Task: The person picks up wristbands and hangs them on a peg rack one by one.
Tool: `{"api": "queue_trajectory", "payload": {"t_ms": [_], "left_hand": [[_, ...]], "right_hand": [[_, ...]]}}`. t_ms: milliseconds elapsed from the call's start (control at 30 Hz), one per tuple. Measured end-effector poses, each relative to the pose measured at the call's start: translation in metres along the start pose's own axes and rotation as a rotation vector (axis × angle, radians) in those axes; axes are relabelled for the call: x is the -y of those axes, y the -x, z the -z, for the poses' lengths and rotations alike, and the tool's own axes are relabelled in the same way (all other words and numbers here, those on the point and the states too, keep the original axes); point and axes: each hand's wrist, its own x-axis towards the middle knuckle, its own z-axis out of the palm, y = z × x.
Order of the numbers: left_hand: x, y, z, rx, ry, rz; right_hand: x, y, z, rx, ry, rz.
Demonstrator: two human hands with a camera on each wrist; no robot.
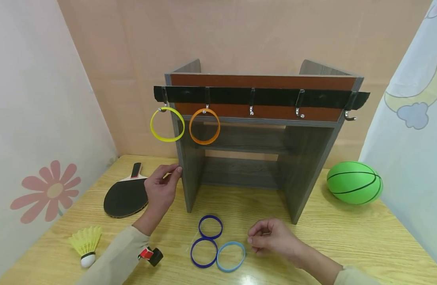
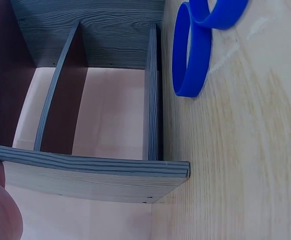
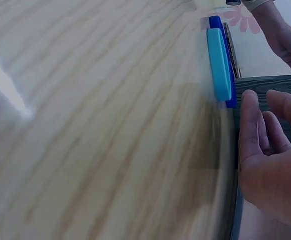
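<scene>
Left of centre, the left hand (image 1: 161, 189) touches the shelf unit (image 1: 305, 166) with bent fingers, perhaps steadying it, any grip unclear, while the right hand (image 1: 273, 238) hovers, loosely curled and empty, beside the light blue ring (image 1: 228, 270) and two dark blue rings (image 1: 204, 238), lower centre.

The left arm (image 1: 120, 253) slants up and inward from the lower edge of the head view, sleeved almost to the bare wrist. The left hand (image 1: 162, 186) reaches farther forward than the right, its fingers bent and the thumb (image 1: 176, 174) drawn close to the index finger near the tips. The right arm (image 1: 320, 263) comes in from the lower right corner, bare along much of the forearm. The right hand (image 1: 277, 239) points inward, empty, its fingers (image 3: 250, 120) loosely bent, with gaps between the tips in the right wrist view.
</scene>
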Motion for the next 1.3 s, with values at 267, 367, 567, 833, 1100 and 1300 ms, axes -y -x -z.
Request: {"api": "queue_trajectory", "payload": {"t_ms": [267, 367, 567, 833, 1100, 1300], "left_hand": [[-0.003, -0.002, 0.0, -0.002, -0.023, 0.009], [-0.003, -0.002, -0.001, 0.001, -0.032, 0.019], [-0.002, -0.001, -0.001, 0.006, -0.026, 0.011], [0.0, 0.0, -0.001, 0.0, -0.011, 0.014], [-0.001, 0.0, -0.002, 0.003, 0.006, -0.004], [0.0, 0.001, -0.001, -0.01, 0.025, -0.002]], "right_hand": [[-0.01, -0.002, -0.003, -0.018, 0.005, -0.03], [-0.013, -0.004, -0.003, -0.026, 0.022, -0.036], [-0.016, -0.008, -0.005, -0.036, 0.047, -0.047], [-0.014, -0.011, -0.007, -0.025, 0.071, -0.069], [-0.014, -0.011, -0.009, -0.027, 0.084, -0.058], [-0.015, -0.011, -0.011, -0.029, 0.098, -0.071]]}}
